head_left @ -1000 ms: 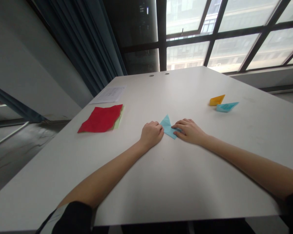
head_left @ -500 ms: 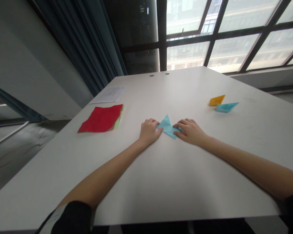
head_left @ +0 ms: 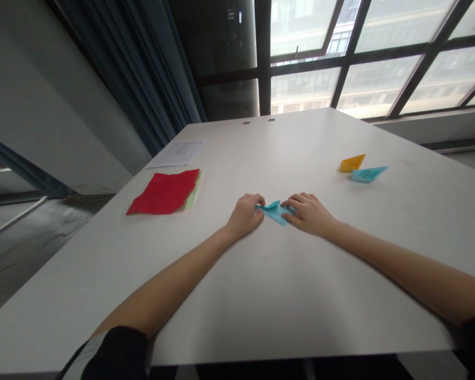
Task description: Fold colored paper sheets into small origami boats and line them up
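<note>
A small folded sheet of light blue paper lies on the white table between my two hands. Its upper flap is bent over toward me, while a lower point lies flat. My left hand pinches the paper's left corner between thumb and fingers. On the other side, my right hand has thumb and fingers closed on the right corner, partly covering it. Both forearms rest along the tabletop.
Red paper lies on light green sheets at the left. Behind it is a printed white sheet. To the right stand a yellow folded paper boat and a blue one. The white table reaches toward the windows.
The paper's upper triangular flap, standing pointed away from me before, is now folded down toward me. My left fingers have lifted and curled in on the left corner; my right hand stays put.
</note>
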Motion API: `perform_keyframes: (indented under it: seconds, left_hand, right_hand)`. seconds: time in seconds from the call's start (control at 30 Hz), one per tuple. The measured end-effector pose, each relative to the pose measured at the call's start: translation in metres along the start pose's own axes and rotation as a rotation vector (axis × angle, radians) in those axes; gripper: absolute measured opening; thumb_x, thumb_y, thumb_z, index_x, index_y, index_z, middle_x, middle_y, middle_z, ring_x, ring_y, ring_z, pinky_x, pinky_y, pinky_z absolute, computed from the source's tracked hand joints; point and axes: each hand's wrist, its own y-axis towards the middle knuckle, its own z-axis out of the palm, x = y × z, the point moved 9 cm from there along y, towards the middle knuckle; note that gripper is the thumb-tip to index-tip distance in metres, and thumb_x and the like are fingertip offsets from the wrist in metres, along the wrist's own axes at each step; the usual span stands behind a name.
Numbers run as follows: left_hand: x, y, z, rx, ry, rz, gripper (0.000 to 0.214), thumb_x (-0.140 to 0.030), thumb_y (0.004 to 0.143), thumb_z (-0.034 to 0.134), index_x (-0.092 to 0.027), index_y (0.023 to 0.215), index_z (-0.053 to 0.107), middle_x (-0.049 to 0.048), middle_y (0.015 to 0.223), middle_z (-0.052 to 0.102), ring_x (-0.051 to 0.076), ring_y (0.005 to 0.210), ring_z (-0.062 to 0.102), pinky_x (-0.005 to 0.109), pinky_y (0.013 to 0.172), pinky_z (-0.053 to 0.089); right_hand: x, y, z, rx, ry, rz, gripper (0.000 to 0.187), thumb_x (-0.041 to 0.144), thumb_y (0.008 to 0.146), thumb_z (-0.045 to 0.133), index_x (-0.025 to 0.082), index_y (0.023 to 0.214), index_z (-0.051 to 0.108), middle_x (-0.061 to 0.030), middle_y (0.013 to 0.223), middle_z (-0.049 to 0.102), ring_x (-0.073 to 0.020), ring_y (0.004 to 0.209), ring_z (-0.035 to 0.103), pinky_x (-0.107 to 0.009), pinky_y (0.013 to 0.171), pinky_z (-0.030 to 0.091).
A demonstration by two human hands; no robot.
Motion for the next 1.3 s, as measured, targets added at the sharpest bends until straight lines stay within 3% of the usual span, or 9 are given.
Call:
perform_keyframes:
  seconds: [0.17,0.37,0.83,1.1,1.3]
  left_hand:
    - [-0.012,-0.004,0.014,0.155,0.084,0.102,0.024,-0.007,0.069,0.046,-0.017,0.086,0.059,0.0038,0.081,0.064,0.018,0.08,0.056,0.034,0.081,0.04]
    - [-0.016,-0.007,0.022,0.231,0.174,0.16,0.029,-0.011,0.076,0.046,-0.021,0.096,0.064,0.0054,0.092,0.064,0.019,0.088,0.055,0.035,0.085,0.039]
    - [-0.018,-0.007,0.024,0.229,0.242,0.19,0.028,-0.014,0.078,0.046,-0.021,0.095,0.067,0.0052,0.093,0.062,0.019,0.086,0.053,0.034,0.082,0.04]
    - [-0.013,-0.005,0.02,0.186,0.283,0.085,0.029,-0.018,0.082,0.042,-0.017,0.104,0.062,0.0068,0.103,0.062,0.02,0.097,0.053,0.036,0.086,0.039]
    - [-0.003,-0.003,0.015,0.159,0.25,-0.045,0.03,-0.022,0.085,0.039,-0.018,0.1,0.064,0.0057,0.105,0.063,0.02,0.097,0.053,0.036,0.087,0.039]
  right_hand:
    - [0.0,0.0,0.0,0.002,-0.002,-0.006,0.03,0.041,0.083,0.05,0.022,0.102,0.063,-0.0072,0.098,0.063,-0.0225,0.093,0.053,-0.037,0.083,0.036]
    - [0.004,0.0,0.0,-0.007,0.055,-0.064,0.028,0.035,0.085,0.048,0.022,0.105,0.061,-0.008,0.098,0.062,-0.0216,0.092,0.053,-0.037,0.084,0.036]
    - [0.023,-0.006,-0.001,0.029,0.224,-0.36,0.03,0.01,0.081,0.043,0.023,0.09,0.068,-0.0049,0.095,0.064,-0.0176,0.088,0.053,-0.035,0.084,0.038]
    - [0.03,-0.008,-0.005,0.065,0.286,-0.414,0.03,0.01,0.079,0.04,0.021,0.086,0.067,-0.005,0.095,0.067,-0.0165,0.086,0.057,-0.034,0.084,0.04]
    - [0.032,-0.01,-0.004,0.05,0.243,-0.408,0.028,0.011,0.077,0.042,0.022,0.089,0.065,-0.0036,0.098,0.069,-0.0163,0.092,0.061,-0.04,0.095,0.034]
